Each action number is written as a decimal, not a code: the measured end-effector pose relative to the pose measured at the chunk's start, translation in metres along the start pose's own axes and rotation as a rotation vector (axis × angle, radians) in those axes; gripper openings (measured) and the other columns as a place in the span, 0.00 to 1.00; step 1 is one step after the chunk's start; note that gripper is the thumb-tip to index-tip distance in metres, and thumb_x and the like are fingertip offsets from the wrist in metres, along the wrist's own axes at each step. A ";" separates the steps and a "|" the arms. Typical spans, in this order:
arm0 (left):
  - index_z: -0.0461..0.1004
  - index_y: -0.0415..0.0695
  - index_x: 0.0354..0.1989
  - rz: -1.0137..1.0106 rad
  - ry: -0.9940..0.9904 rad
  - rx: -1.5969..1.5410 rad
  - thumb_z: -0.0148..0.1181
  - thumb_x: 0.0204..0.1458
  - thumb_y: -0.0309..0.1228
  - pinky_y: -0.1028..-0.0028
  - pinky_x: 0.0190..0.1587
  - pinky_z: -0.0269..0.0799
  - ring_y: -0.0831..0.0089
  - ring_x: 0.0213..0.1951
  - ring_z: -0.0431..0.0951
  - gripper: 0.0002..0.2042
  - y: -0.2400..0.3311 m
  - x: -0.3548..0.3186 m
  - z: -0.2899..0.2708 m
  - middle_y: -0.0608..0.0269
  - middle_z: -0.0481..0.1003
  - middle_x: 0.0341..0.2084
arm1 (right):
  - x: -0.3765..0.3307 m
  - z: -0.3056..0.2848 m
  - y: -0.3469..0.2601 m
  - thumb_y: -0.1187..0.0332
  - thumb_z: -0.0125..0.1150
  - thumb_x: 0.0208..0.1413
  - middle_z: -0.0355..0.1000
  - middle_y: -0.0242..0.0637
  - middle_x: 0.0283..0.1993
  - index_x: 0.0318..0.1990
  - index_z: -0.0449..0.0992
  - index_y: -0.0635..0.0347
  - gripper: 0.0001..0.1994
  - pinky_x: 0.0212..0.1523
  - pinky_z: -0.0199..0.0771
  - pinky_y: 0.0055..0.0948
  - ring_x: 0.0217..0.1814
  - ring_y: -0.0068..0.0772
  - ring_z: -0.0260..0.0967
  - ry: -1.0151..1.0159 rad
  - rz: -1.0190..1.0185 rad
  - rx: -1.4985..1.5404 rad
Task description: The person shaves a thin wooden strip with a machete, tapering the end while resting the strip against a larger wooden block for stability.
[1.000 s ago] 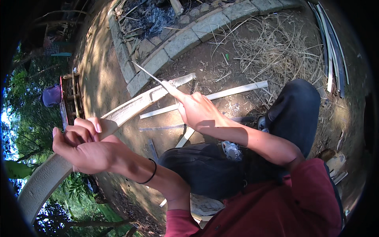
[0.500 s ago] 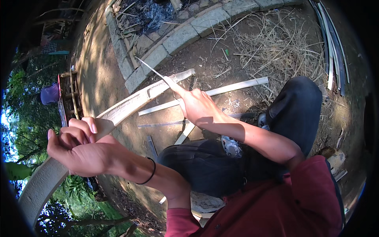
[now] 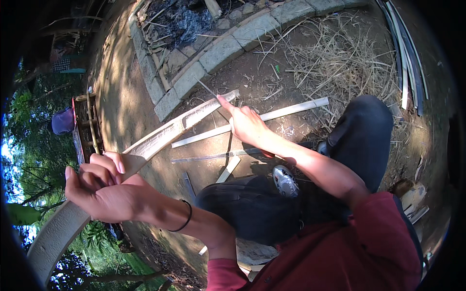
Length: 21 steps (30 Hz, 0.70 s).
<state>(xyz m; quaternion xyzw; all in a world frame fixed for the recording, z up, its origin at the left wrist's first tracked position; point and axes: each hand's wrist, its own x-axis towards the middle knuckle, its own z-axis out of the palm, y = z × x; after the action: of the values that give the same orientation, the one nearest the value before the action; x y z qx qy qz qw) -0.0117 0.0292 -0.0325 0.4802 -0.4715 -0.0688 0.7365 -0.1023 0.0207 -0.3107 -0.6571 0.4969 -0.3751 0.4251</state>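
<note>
Left hand (image 3: 104,191) raised, fingers curled tight — right hand (image 3: 247,123) stretched forward, forefinger extended, arm nearly straight.

no packages, labels, signs or screens in view, only bare outdoor ground

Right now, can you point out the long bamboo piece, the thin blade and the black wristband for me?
long bamboo piece (image 3: 160,138), head view, on its pale split face near the middle.
thin blade (image 3: 206,88), head view, on the bare metal beyond the fingers.
black wristband (image 3: 186,218), head view, on the band at the left wrist.
</note>
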 end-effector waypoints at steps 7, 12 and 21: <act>0.47 0.53 0.13 -0.039 0.007 -0.026 0.49 0.58 0.32 0.78 0.18 0.50 0.80 0.14 0.46 0.23 -0.004 0.003 -0.010 0.72 0.44 0.11 | -0.004 -0.037 -0.060 0.78 0.47 0.52 0.69 0.58 0.21 0.72 0.53 0.47 0.36 0.35 0.74 0.50 0.26 0.58 0.73 -0.165 0.071 0.118; 0.46 0.53 0.12 -0.019 -0.047 -0.028 0.50 0.58 0.33 0.78 0.18 0.50 0.79 0.14 0.46 0.23 0.002 -0.004 -0.005 0.72 0.44 0.11 | -0.006 -0.037 -0.064 0.80 0.46 0.52 0.73 0.58 0.32 0.74 0.48 0.41 0.40 0.44 0.74 0.52 0.36 0.61 0.74 -0.236 0.151 0.055; 0.46 0.54 0.12 -0.009 -0.017 -0.019 0.50 0.56 0.31 0.80 0.16 0.50 0.80 0.13 0.46 0.23 -0.002 -0.002 -0.002 0.73 0.44 0.10 | 0.001 -0.018 -0.029 0.76 0.47 0.51 0.69 0.60 0.21 0.72 0.54 0.51 0.36 0.34 0.74 0.52 0.26 0.60 0.73 -0.104 0.062 0.108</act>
<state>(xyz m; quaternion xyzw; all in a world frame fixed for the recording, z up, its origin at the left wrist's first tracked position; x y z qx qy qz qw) -0.0106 0.0304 -0.0355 0.4749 -0.4747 -0.0807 0.7367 -0.1092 0.0207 -0.2769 -0.6362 0.4731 -0.3534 0.4966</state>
